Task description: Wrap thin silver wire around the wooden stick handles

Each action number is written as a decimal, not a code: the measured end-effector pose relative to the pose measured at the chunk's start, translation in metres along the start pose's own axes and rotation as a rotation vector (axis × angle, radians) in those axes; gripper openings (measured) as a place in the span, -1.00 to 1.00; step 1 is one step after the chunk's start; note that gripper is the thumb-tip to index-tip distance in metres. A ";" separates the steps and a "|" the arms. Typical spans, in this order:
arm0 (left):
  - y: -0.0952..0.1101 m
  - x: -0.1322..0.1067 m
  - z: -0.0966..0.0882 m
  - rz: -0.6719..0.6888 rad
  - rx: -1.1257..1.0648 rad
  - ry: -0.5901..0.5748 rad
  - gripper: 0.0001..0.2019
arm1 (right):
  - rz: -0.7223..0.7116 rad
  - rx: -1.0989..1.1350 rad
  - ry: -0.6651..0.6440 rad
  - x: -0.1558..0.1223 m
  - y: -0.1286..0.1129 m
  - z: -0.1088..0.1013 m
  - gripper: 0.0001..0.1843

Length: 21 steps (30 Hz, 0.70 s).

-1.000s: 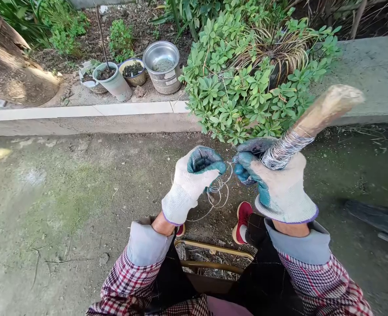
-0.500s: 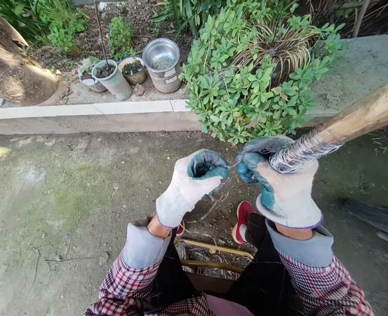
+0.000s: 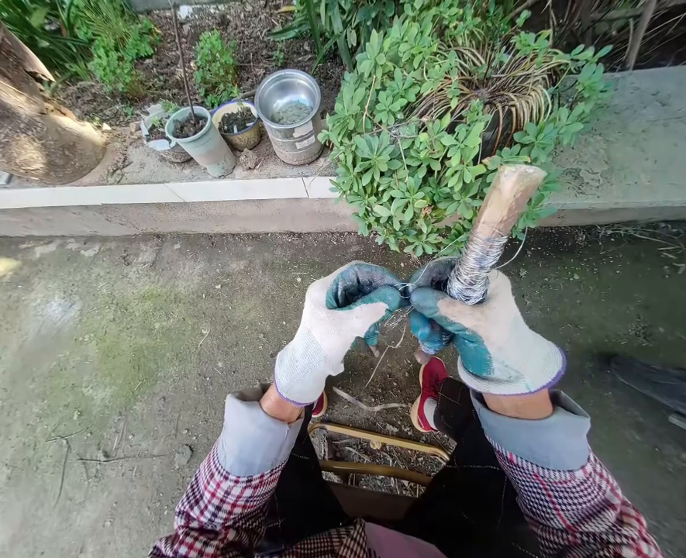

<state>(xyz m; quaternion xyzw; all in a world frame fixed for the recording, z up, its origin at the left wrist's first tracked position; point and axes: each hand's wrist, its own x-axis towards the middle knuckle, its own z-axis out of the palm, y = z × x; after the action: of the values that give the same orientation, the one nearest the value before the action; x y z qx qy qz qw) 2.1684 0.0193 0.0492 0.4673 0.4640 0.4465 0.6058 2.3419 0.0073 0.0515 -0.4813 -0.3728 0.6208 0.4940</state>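
Note:
Both my hands wear white knit gloves with blue-green coated palms. My left hand (image 3: 348, 306) is closed, its thumb and forefinger pinching thin wire (image 3: 401, 288) in front of me. Close against its fingertips, my right hand (image 3: 470, 325) grips a wooden stick (image 3: 508, 194) wound with silvery wire (image 3: 476, 267). The stick tilts up and slightly right, its bare end on top. A loose loop of wire stands out to the right of the coil. My gloved fingers hide the stick's lower part and where the wire passes between my hands.
A low tiled ledge (image 3: 232, 190) runs across the back. On it stand a metal pot (image 3: 289, 116), a pale green planter (image 3: 203, 143) and a leafy bush (image 3: 394, 155). Below me are a yellow metal frame (image 3: 377, 438) and red shoes (image 3: 429, 387). A dark object (image 3: 662, 380) lies at right.
The stick has swung from pointing far right to more upright, with its end farther from me. My right hand has turned and come left, so my hands' fingertips now nearly meet.

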 end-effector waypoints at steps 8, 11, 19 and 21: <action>-0.015 0.004 -0.010 -0.109 -0.271 -0.239 -0.83 | 0.084 0.128 -0.078 0.000 -0.001 -0.006 -0.70; -0.012 0.006 -0.007 0.011 -0.166 -0.190 -0.88 | 0.090 0.107 -0.131 -0.001 -0.001 -0.011 -0.72; -0.006 0.007 -0.011 0.389 0.226 0.092 -0.84 | 0.003 0.000 -0.062 -0.002 0.000 -0.014 -0.82; -0.005 0.003 -0.012 0.479 0.329 0.131 -0.89 | -0.066 -0.055 0.022 -0.003 -0.002 -0.009 -0.83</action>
<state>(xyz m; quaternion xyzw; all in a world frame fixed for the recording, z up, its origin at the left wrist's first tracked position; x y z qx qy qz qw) 2.1577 0.0234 0.0426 0.6255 0.4448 0.5247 0.3682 2.3514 0.0047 0.0513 -0.4891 -0.4000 0.5883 0.5046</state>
